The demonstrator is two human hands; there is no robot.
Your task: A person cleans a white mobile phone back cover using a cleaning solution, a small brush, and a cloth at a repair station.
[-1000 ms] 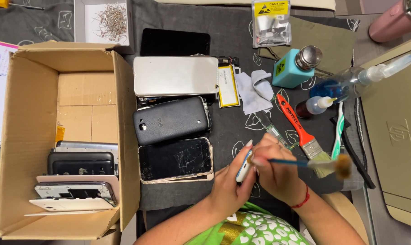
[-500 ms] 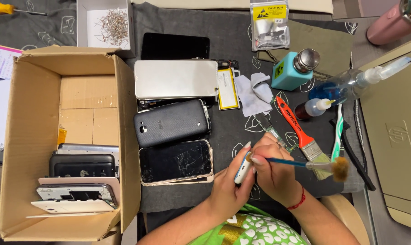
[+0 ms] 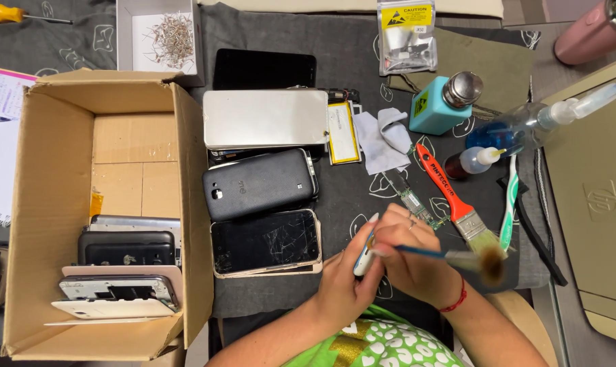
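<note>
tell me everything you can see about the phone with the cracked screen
The cracked phone is a dark, glossy slab with a pale, cream-coloured rim, lying flat and face up on the grey mat. Fine white cracks spread across its right half. It looks to rest on another pale layer beneath. It lies just below a black phone lying back up, right of the cardboard box, and left of the left hand, which does not touch it.

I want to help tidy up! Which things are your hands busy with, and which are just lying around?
In use:
left hand holding a small white part
right hand holding a thin blue brush

Lying about:
orange-handled paintbrush
toothbrush
teal pump bottle
cracked phone
cardboard box
</note>
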